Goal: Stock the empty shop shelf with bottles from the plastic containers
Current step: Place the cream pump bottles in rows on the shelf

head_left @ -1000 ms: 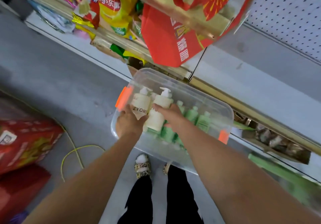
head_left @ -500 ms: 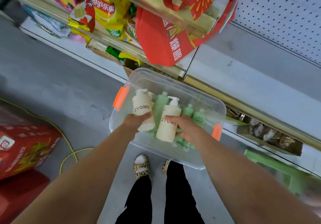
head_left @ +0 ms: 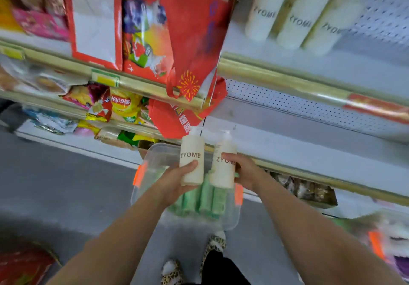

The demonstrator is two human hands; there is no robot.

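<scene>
A cream ZYOME bottle [head_left: 191, 161] is gripped upright in the left hand [head_left: 174, 185], and a second cream bottle [head_left: 222, 174] is gripped in the right hand [head_left: 247, 172], fingers curled round each. Both are held above the clear container [head_left: 155, 158] of green bottles [head_left: 208, 198], near the shelf [head_left: 309, 149] front edge.

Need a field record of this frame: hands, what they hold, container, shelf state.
left hand: grips a cream bottle marked ZYOME, upright
right hand: grips a second cream bottle, same marking, beside the first
container: clear plastic, orange latches, below both hands
container contents: green bottles
upper shelf: three shelved bottles, cream, ZYOME, at right
image: motion blur, fine detail unclear
</scene>
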